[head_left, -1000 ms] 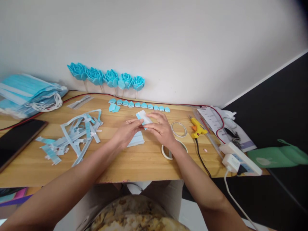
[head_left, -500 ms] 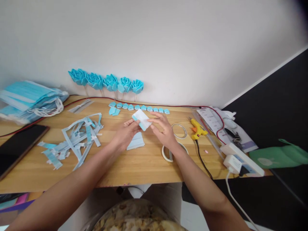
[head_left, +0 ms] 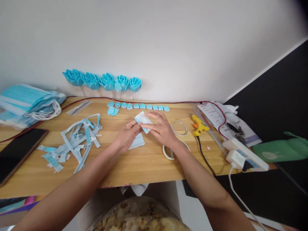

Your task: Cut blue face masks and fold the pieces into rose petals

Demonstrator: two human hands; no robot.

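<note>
Both of my hands meet over the middle of the wooden table point(head_left: 134, 166). My left hand point(head_left: 126, 136) and my right hand point(head_left: 161, 130) pinch a small white and light blue piece of mask fabric point(head_left: 142, 119) between their fingertips, lifted slightly off the table. Under my left hand lies another folded light blue piece point(head_left: 137, 141). Behind the hands, a row of small folded blue petals point(head_left: 139, 106) runs along the table. Several finished blue fabric roses point(head_left: 103, 81) lean on the wall.
Cut mask strips point(head_left: 74, 138) are heaped at the left, with a stack of blue face masks point(head_left: 26, 101) and a black phone point(head_left: 18, 149) beyond. Tape rolls point(head_left: 179, 128), a yellow glue gun point(head_left: 198, 125), papers and a white power strip point(head_left: 245, 154) sit at the right.
My right hand's fingers have closed back over the fabric piece, which sits lower and flatter than half a second ago. The view has shifted slightly.
</note>
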